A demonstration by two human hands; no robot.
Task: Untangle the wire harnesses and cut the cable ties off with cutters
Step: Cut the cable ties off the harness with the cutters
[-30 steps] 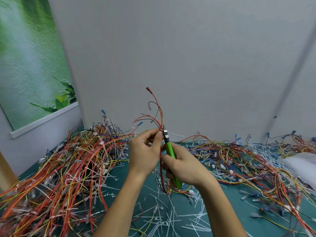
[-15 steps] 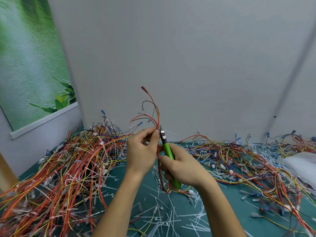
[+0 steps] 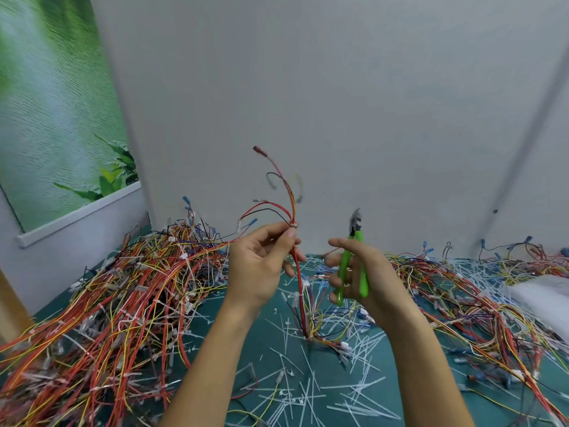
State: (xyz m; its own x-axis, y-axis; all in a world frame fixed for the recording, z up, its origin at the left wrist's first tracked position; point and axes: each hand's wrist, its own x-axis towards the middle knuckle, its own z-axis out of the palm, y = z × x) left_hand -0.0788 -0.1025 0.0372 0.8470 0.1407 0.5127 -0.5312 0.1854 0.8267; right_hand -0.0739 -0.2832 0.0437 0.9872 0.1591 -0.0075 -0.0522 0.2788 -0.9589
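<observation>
A: While the left hand point(image 3: 261, 266) pinches the harness point(image 3: 300, 291) just under a white cable tie point(image 3: 294, 225), which step is this, you think?

B: I judge it is the cutting step for this one harness. Thumb and forefinger make a narrow grip on the bundle, and its lower end rests on the surface point(image 3: 268, 340), about the middle.

A: And the right hand point(image 3: 369, 278)?

B: Its grip is wrapped around the green handles of the cutters point(image 3: 345, 268). The blades point up, near the harness but apart from it. If the jaws are open, I cannot tell; they are blurred.

A: What does the next move ask?

B: Probably to bring the blades to the tie and slide one tip under the strap only. The red wires lie very close there, so a nick is possible.

A: Is there room?

B: Between both hands the air is free. A big pile point(image 3: 107, 303) fills the left edge, another tangle point(image 3: 462, 288) goes toward the far right corner, and cut ties point(image 3: 323, 396) lie scattered by the near edge.
</observation>
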